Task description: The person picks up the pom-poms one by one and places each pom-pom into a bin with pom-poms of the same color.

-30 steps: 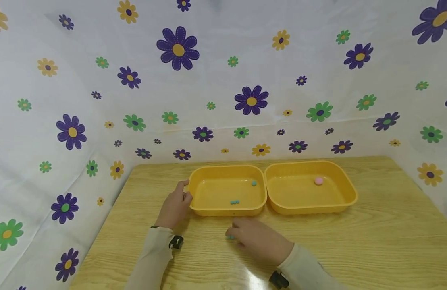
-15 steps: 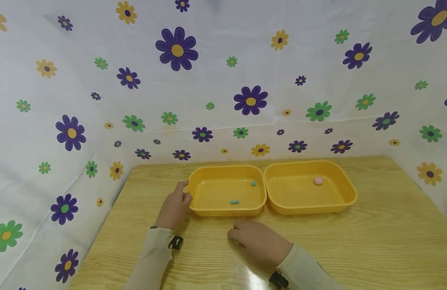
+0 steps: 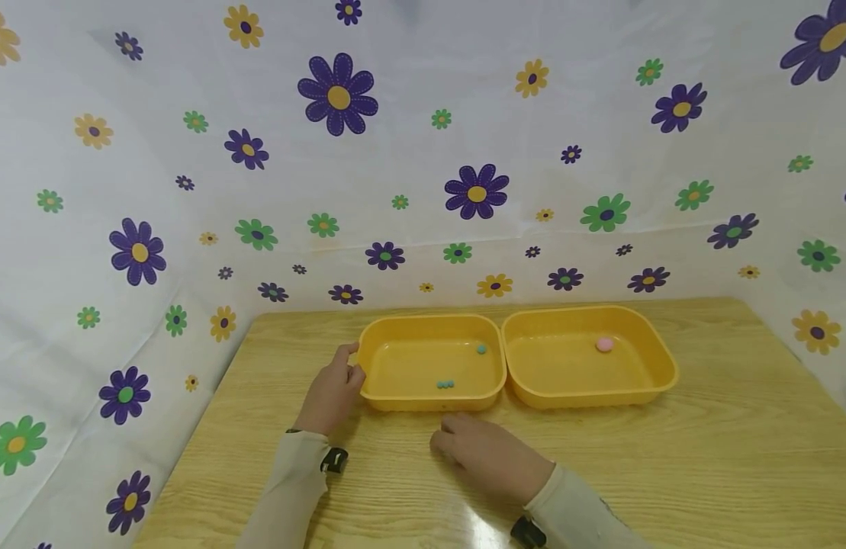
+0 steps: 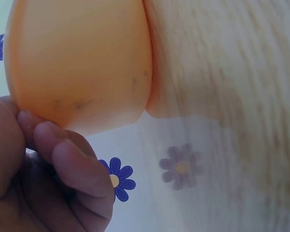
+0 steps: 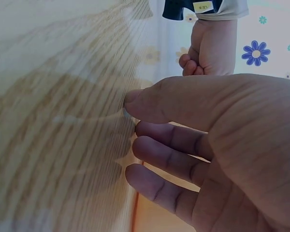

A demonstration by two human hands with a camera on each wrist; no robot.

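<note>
My left hand grips the rim at the left end of a yellow tray. In the left wrist view, its thumb and curled fingers meet at the tray's edge. Inside this tray lie a short row of small teal beads and a single teal bead. In front of it, my right hand is low over the table, thumb and fingertips drawn together at the tabletop. Only a bluish trace of the teal piece shows between them; the hand hides the rest.
A second yellow tray, touching the first on its right, holds a pink oval piece. Both stand on a wood-grain table, with a white flowered cloth hanging behind and at the sides.
The teal piece visible under my right fingertips a second ago is now hidden by them in the head view. The right hand shifted only slightly; the left hand and trays stay put.
</note>
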